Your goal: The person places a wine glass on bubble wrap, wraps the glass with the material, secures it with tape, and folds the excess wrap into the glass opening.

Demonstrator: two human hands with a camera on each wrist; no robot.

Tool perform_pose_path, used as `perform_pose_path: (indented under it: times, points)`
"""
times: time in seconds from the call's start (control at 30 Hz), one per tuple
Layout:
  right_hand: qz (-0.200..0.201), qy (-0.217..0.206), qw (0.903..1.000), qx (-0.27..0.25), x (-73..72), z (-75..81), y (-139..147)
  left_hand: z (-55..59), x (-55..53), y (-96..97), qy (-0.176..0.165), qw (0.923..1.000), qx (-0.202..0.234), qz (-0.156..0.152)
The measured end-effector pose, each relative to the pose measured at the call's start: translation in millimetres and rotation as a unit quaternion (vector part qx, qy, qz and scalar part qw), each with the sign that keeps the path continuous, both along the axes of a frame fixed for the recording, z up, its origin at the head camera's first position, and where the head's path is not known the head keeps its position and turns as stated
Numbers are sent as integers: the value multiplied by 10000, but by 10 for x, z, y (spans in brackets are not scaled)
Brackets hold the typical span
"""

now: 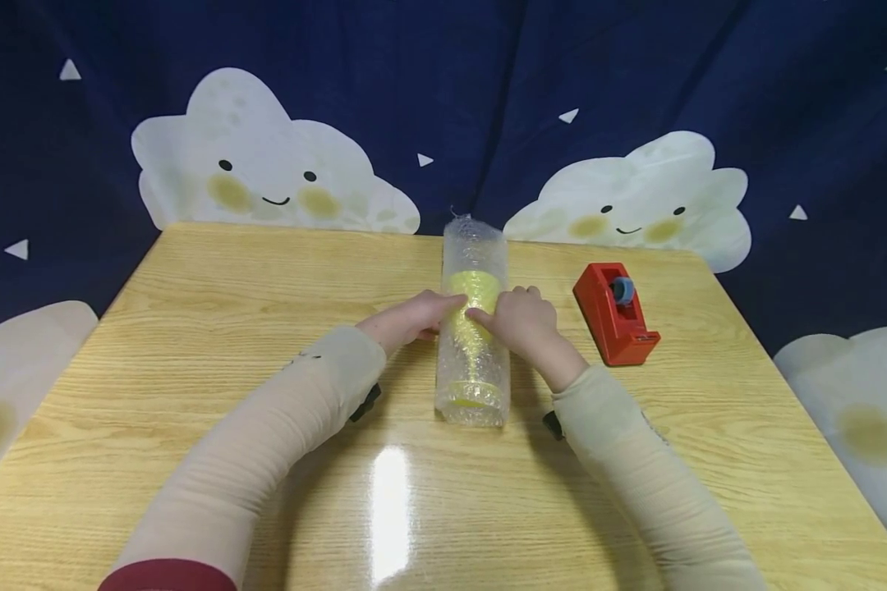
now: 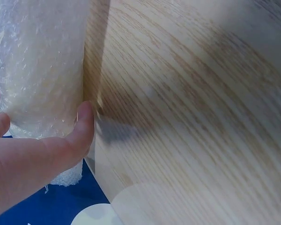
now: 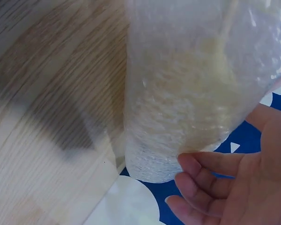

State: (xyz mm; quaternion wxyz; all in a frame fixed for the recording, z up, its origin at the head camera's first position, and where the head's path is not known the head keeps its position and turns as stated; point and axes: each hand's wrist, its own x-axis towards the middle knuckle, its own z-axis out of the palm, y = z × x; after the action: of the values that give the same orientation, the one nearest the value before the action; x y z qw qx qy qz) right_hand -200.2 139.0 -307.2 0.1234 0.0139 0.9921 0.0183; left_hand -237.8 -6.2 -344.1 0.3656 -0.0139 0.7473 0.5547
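A bubble-wrap bundle (image 1: 473, 361) lies lengthwise on the table, with a yellow, goblet-shaped thing showing through the clear layers. From its left side my left hand (image 1: 417, 313) holds it, thumb over the top and fingers down along the side. My right hand (image 1: 526, 322) holds the opposite side, its thumb also on top and close to the left thumb. In the left wrist view, a finger of the left hand (image 2: 42, 154) bends against the wrap. The right wrist view shows the curled fingers of the right hand (image 3: 234, 187) beside the wrap.
A red tape dispenser (image 1: 609, 316) with a small bluish roll stands right of the bundle. The wooden table (image 1: 266, 271) ends at a dark blue curtain (image 1: 458, 74) printed with white clouds. Light glares off the table's near part.
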Motion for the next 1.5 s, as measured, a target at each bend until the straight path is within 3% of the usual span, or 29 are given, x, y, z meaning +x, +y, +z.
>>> perform_pose_path:
  times: [0.2, 0.37, 0.73, 1.13, 1.5]
  points:
    - [-191, 137, 9987, -445, -33, 1, -18, -12, -8, 0, -21, 10000, -51, 24]
    - [48, 198, 9988, -456, -51, 29, -42, -13, -18, -8, -15, 9999, -115, 75]
    - [-9, -164, 9977, -664, -88, 52, 93, -55, -4, -1, -49, 9999, -104, -115]
    - [-17, 45, 9975, -711, -79, 57, 98, -51, 4, 34, -66, 9999, -50, -143]
    - [106, 46, 9955, -942, -63, 59, 153, -50, -32, 35, 98, 9999, 117, 80]
